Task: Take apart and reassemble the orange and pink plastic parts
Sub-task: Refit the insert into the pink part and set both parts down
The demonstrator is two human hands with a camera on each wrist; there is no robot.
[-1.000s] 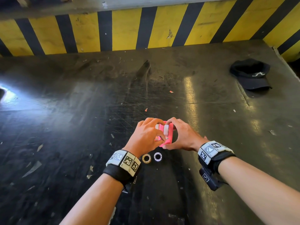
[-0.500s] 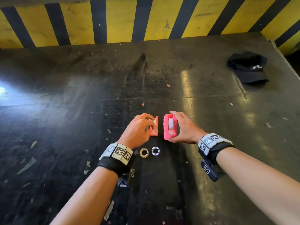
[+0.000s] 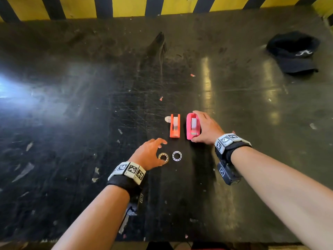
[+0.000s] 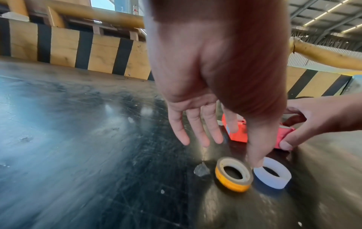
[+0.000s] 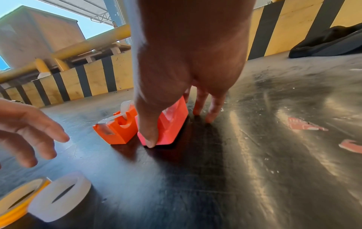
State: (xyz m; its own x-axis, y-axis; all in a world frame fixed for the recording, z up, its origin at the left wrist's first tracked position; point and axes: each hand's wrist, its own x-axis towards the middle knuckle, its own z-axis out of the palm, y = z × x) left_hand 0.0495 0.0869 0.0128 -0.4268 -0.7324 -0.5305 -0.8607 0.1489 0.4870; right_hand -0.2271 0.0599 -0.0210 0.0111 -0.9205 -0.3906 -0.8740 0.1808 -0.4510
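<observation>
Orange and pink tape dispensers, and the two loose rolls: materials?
Orange dispenser: moulded plastic, matte, uniform colour, crisp edges. Pink dispenser: likely the same, slightly glossier. Yellow roll: adhesive tape, apparently on a card core. White roll: translucent, frosted; tape or plastic, unclear.

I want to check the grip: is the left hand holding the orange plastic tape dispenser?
No, the left hand hovers open, while the orange plastic tape dispenser stands apart on the dark table.

By your right thumb sits the pink dispenser (image 3: 192, 129), beside it the orange dispenser (image 3: 175, 126); under your left fingers an orange-yellow tape roll (image 4: 233, 174) and a white roll (image 4: 272, 175).
</observation>
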